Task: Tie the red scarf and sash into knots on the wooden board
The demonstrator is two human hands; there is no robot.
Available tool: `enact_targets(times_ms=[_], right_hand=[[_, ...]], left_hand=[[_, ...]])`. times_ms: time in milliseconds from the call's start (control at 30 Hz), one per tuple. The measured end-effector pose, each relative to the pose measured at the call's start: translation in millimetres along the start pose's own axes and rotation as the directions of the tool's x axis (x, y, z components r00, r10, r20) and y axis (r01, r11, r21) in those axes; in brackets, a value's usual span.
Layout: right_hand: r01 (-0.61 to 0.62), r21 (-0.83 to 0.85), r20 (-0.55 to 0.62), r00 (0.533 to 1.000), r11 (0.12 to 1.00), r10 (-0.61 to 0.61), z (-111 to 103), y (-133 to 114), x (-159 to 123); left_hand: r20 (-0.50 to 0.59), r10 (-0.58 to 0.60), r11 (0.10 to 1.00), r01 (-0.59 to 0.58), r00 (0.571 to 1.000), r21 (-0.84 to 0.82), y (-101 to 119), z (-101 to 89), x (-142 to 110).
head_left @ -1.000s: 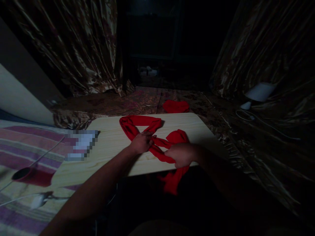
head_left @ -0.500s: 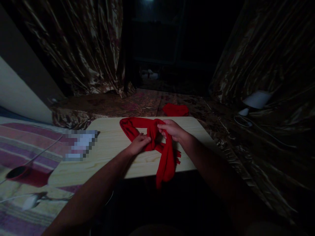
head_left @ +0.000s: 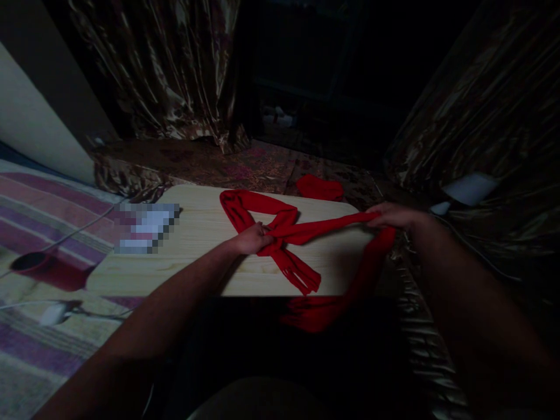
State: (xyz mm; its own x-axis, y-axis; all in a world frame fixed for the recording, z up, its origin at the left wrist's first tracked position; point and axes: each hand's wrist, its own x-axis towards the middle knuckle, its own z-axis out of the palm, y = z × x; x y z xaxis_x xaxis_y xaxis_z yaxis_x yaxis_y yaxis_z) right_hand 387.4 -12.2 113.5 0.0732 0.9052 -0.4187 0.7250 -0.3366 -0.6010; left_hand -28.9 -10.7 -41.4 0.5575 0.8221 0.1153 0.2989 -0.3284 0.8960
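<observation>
A red scarf with fringed ends lies looped and crossed on a light wooden table. My left hand is closed on the scarf where its lengths cross, left of the table's middle. Out past the table's right side, my right hand grips one length and holds it stretched taut. From that hand the rest of this length hangs down and sweeps back below the table's front edge. The other fringed end rests on the tabletop, pointing toward me.
Another red cloth item lies beyond the table's far edge. At the left are a blurred-out flat object, a dark red cup-like container and a white plug on striped bedding. A lamp with a cord stands at the right.
My right hand has moved right, away from the left, pulling a scarf length out straight. The crossing has drawn tighter, and the left hand stays at it. The view has shifted slightly.
</observation>
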Motion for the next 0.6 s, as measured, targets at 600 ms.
enact_targets(times_ms=[600], right_hand=[[0.11,0.111,-0.254,0.964,0.988,-0.078,71,-22,59]], left_hand=[[-0.029,0.128,0.986,-0.131,0.991,-0.107,6,4.1,-8]])
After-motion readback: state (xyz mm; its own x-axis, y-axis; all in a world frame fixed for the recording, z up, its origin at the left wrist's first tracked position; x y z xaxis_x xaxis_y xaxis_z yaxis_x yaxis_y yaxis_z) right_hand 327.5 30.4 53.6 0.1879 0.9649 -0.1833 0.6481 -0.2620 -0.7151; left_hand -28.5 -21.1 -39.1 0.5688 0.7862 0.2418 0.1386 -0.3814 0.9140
